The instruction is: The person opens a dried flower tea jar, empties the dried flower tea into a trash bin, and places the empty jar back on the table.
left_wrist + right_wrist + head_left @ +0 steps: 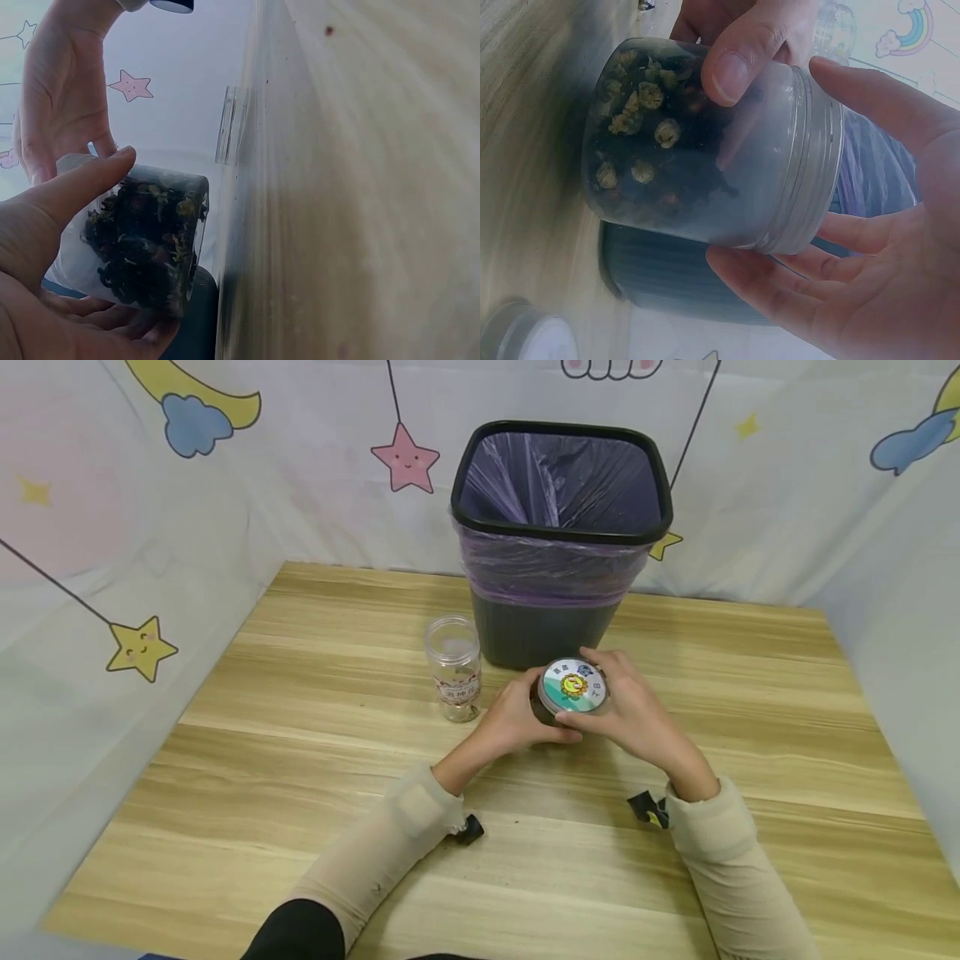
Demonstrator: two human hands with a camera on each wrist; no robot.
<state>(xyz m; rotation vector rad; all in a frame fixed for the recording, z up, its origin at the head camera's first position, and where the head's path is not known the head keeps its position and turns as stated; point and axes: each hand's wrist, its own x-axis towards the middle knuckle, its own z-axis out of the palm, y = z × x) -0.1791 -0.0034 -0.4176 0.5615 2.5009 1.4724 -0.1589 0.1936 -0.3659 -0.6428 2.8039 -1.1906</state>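
Observation:
A squat clear jar holds dark dried leaves and small yellowish flower buds. On its top, a round lid bears a sunflower picture with green and white. My left hand grips the jar's body, thumb on one side and fingers on the other in the left wrist view. From the other side my right hand spans the lid, thumb at the near edge and fingers at the far edge. In the left wrist view the jar is upright against the sideways table, its base close to the tabletop.
Left of the hands stands a taller clear jar with an uncovered mouth and a little material at its bottom. Behind the hands is a dark bin lined with a purple bag. A clear round lid lies on the wooden table.

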